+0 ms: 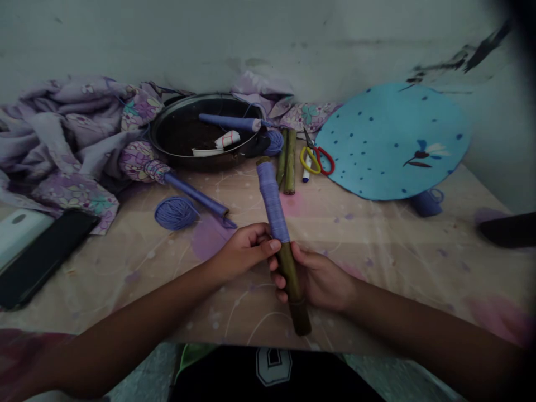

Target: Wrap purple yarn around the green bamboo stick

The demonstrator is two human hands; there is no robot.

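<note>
A stick (294, 285) is leaning slightly leftward over the table, between the person's hands, with its bare lower end pointing toward the body. Purple cord (274, 204) is covering its upper part in close turns, leaving a short tip exposed.

The left hand (250, 249) is pinching the stick at the lower edge of the winding, its thumb lying across the front. The right hand (324, 278) is grasping the bare section just below, palm on the right side; its fingers are curling behind and showing at the left edge. Both grips are closing around the stick; from where I am standing, I cannot tell how firmly.

Beyond the hands, two bare sticks (289, 170) are lying beside scissors (316, 160). A ball of purple yarn (176, 213) is resting to the left, near a cord-wrapped rod (196, 194). Behind, a dark pan (170, 159) is holding another wrapped rod (230, 121). A blue oval panel (389, 145) is occupying the right side.
</note>
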